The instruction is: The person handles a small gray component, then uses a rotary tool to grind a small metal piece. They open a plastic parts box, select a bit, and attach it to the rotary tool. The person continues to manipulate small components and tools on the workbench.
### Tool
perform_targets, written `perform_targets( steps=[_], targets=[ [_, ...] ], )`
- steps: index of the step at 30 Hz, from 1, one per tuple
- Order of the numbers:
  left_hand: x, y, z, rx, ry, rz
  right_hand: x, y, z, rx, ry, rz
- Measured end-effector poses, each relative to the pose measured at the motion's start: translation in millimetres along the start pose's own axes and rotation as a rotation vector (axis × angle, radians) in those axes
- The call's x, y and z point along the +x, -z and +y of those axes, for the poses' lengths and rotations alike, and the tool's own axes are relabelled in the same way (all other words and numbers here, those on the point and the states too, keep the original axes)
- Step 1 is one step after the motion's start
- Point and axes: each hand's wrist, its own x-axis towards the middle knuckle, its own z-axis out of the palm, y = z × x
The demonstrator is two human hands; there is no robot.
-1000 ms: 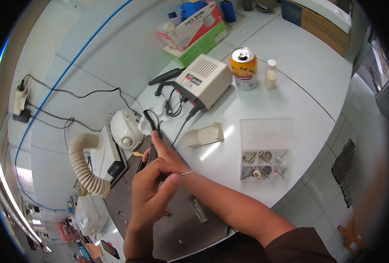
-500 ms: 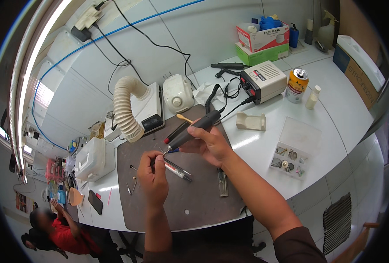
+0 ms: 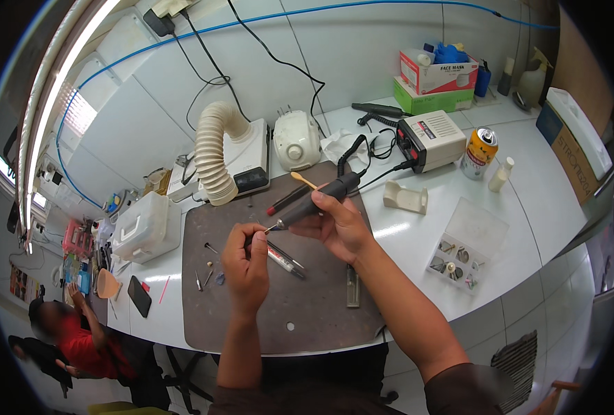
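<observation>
Handpiece (image 3: 319, 201) — smooth, dark cylinder — sits clasped in the right grip (image 3: 345, 230), its slim metal bit (image 3: 272, 227) pinched by the left grip (image 3: 246, 266).

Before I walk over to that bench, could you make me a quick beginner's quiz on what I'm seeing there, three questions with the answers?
1. What does the right hand grip? (a) the phone (b) the dark handpiece (c) the cardboard box
2. True or false: the clear compartment box has its lid open.
3. Fill in the blank: the orange-topped drink can stands between the boxy vented machine and a small pale ____.

Key: 1: b; 2: true; 3: bottle.
</observation>
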Motion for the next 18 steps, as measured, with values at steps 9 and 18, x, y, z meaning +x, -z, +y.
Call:
perform_targets(
  steps=[9, 18],
  targets=[
    [4, -2, 2, 0.022, -0.035, -0.004, 2, 2, -1, 0.03, 0.022, 0.002],
    [14, -1, 9, 0.127, -0.142, -0.012, 5, 6, -2, 0.027, 0.03, -0.006]
  ],
)
